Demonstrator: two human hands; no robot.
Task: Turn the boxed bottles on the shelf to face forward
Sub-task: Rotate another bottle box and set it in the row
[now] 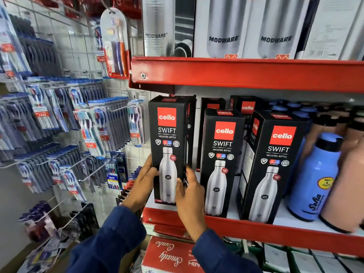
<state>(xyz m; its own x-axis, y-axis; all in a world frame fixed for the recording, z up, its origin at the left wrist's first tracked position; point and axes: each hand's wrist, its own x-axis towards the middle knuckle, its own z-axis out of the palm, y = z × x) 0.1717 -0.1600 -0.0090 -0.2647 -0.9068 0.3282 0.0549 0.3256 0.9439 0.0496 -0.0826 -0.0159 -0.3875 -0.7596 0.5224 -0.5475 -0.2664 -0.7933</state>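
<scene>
Fingers of the right hand curl round the lower right edge of the left box, thumb across its front, while the left hand presses flat against the box's left side with its thumb on the front face, so both hands clasp it between them. That box is a tall, matte black cardboard carton with sharp corners, standing upright at the left end of the red metal shelf, long axis vertical. Its front carries a red square logo, white lettering and a picture of a rounded steel bottle, and this face points straight outward. Just to its right stands the middle box, same print, also upright and facing out. Beside that, the right box stands upright but is turned a little, showing its narrow left side as well as the front. More black cartons stand behind them, partly hidden. Farther right, smooth plastic flasks crowd the shelf: a glossy blue flask with a dark neck, touching a pale pink flask. Both sleeves are dark blue cloth. On the upper shelf sit white cartons printed with grey steel bottles. Left of the shelving, a white wire grid holds hanging toothbrush packs in clear blister plastic.
</scene>
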